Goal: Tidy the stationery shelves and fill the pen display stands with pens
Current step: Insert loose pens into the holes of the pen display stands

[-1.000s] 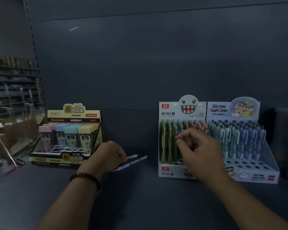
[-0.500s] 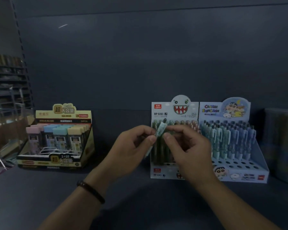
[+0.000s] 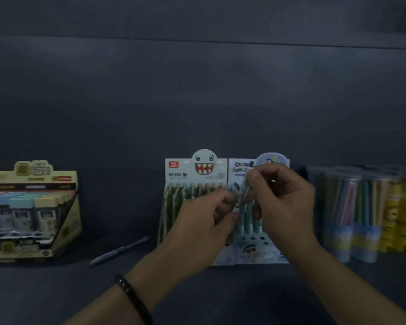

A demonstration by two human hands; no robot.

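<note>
1. Left hand [image 3: 197,221]: fingers curled, pinching the lower end of a pen [image 3: 244,190]. Bracelet [image 3: 131,294] on that wrist.
2. Right hand [image 3: 286,202]: thumb and forefinger pinch the upper part of the same pen, other fingers curled.
3. The pen is off the shelf, held between both hands. It is near upright with the top leaning slightly right, and its dark tip shows above the right thumb. It sits in front of the cartoon stand [image 3: 263,254]; blurred, so I cannot tell whether its tip is in a hole.
4. Cartoon stand: blue-white card with teal pens [image 3: 246,221] in the rows behind the hands. A few front holes are visible and unfilled. Its right half is hidden by the right hand.
5. Monster stand [image 3: 190,171]: touches the cartoon stand's left side. It has a toothy face on the header and rows of green pens [image 3: 174,200]. The lower front is hidden by the left hand.
6. Loose pen [image 3: 118,250]: dark, lying flat and diagonal on the shelf [image 3: 56,296], between the box [image 3: 33,207] and the monster stand, touching neither.
7. Box: yellow display carton at far left holding pastel-topped cases. The print is too blurred to read.
8. Tubes [image 3: 345,202]: clear tubes of coloured sticks, upright, right of the cartoon stand. Yellow packs [image 3: 401,207] stand just beside them at the right edge.
</note>
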